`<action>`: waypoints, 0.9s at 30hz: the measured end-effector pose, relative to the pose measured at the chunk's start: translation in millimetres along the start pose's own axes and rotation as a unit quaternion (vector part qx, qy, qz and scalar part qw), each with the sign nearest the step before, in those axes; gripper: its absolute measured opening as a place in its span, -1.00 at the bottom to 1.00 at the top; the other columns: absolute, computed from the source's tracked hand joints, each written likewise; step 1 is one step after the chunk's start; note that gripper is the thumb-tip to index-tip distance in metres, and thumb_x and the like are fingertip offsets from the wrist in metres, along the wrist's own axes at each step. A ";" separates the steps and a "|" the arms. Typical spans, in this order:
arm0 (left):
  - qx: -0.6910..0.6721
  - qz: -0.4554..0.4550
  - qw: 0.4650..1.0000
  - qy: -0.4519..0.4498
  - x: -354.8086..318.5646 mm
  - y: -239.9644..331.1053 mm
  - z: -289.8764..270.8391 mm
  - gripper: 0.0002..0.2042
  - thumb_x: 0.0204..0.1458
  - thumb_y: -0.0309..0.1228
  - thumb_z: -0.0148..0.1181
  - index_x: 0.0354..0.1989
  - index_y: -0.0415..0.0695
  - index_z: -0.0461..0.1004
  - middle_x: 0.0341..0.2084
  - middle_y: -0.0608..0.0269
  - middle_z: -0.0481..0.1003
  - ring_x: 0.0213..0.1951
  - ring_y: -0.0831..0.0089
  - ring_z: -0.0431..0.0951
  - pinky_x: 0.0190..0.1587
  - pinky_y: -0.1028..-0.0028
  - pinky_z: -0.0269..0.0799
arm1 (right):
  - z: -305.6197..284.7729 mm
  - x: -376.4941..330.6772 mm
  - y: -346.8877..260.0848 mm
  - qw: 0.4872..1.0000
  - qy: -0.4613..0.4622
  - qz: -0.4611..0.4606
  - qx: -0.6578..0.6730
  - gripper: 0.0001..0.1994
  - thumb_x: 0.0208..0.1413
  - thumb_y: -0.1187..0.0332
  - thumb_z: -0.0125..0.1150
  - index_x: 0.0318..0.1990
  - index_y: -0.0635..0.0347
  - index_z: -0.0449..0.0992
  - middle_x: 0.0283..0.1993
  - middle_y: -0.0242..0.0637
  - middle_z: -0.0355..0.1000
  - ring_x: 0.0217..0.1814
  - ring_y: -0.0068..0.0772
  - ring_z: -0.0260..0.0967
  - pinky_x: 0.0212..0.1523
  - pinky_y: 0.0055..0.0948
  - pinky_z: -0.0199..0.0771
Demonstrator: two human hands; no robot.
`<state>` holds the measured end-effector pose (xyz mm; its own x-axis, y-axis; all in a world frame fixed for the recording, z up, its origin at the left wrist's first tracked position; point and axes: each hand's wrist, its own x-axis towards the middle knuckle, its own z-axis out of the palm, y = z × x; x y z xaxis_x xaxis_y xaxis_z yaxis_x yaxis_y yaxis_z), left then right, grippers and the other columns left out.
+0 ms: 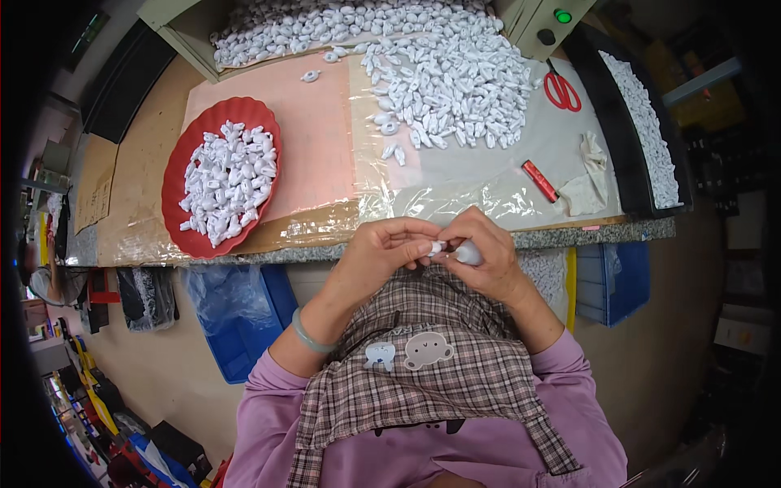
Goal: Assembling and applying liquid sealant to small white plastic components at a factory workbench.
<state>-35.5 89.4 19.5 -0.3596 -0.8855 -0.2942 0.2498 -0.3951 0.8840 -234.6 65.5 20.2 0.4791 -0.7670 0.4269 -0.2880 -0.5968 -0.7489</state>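
Observation:
Just in front of the table's near edge, both hands meet over my lap. My left hand [381,254] pinches a small white plastic piece [437,247] between thumb and fingertips. My right hand [493,259] is closed around a smooth white bulb-shaped thing [468,253], its narrow end turned toward the small piece; its exact kind is not clear. To the left, a red scalloped tray [172,211] holds many similar small white pieces [230,179]. A big heap of small white pieces [464,89] spreads over the far middle and right of the table.
Red-handled scissors [561,89], a red cylinder [539,180] and a crumpled cloth [584,183] lie at the right. Beyond them stands a black tray [643,199] of white pieces. A box with a green light [562,15] is at the back. Blue bins [236,350] sit below the edge.

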 end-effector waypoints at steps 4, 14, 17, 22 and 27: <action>-0.063 -0.015 0.998 -0.016 -3.4 -2.0 -3.8 -0.75 0.04 -0.55 0.19 -0.09 -0.33 0.50 -0.33 0.18 0.56 -0.34 0.55 0.53 -0.24 0.60 0.48 | -0.1 -2.8 0.4 0.998 -0.008 0.048 0.035 -0.62 -0.24 0.53 0.43 -0.24 0.25 0.37 -0.35 -0.29 0.35 -0.38 -0.43 0.37 -0.35 -0.52 0.44; -0.187 -0.065 0.979 -0.056 -14.0 5.4 -8.7 -0.65 0.02 -0.58 0.20 0.02 -0.36 0.41 -0.21 0.04 0.53 -0.15 0.26 0.59 -0.04 0.47 0.54 | 0.6 -8.1 -4.0 0.942 -0.011 0.128 0.309 -0.68 0.02 0.59 0.12 -0.08 0.22 0.21 -0.04 -0.21 0.17 -0.13 -0.52 0.28 -0.09 -0.50 0.34; -0.185 -0.072 0.978 -0.060 -11.7 1.7 -9.2 -0.65 0.01 -0.58 0.20 0.02 -0.36 0.41 -0.19 0.02 0.52 -0.14 0.23 0.59 -0.02 0.45 0.53 | 0.0 -8.4 -2.1 0.950 0.029 0.101 0.295 -0.70 0.04 0.56 0.16 -0.07 0.26 0.28 -0.04 -0.22 0.17 -0.22 -0.54 0.31 -0.27 -0.58 0.38; -0.203 -0.042 0.976 -0.059 -12.9 1.2 -7.4 -0.70 0.01 -0.59 0.20 -0.05 -0.36 0.43 -0.18 0.02 0.51 -0.10 0.20 0.57 0.01 0.43 0.51 | -5.9 -13.7 1.3 0.952 0.059 0.137 0.266 -0.68 0.00 0.54 0.25 -0.07 0.29 0.37 -0.13 -0.25 0.25 -0.42 -0.57 0.36 -0.56 -0.70 0.31; -0.204 -0.003 0.978 -0.033 -12.1 -3.9 -8.5 -0.73 0.02 -0.56 0.21 -0.08 -0.32 0.44 -0.18 0.02 0.51 -0.12 0.25 0.57 -0.01 0.45 0.52 | -6.5 -12.9 -0.3 0.874 0.187 0.234 0.383 -0.64 -0.02 0.48 0.32 -0.08 0.26 0.33 -0.27 -0.20 0.45 -0.50 -0.57 0.38 -0.60 -0.73 0.26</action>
<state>-24.5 99.6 16.5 -0.4159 -0.8707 -0.2626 0.5810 -0.4765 0.6598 -246.1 74.0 18.2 0.1124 -0.9936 0.0123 0.3285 0.0255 -0.9442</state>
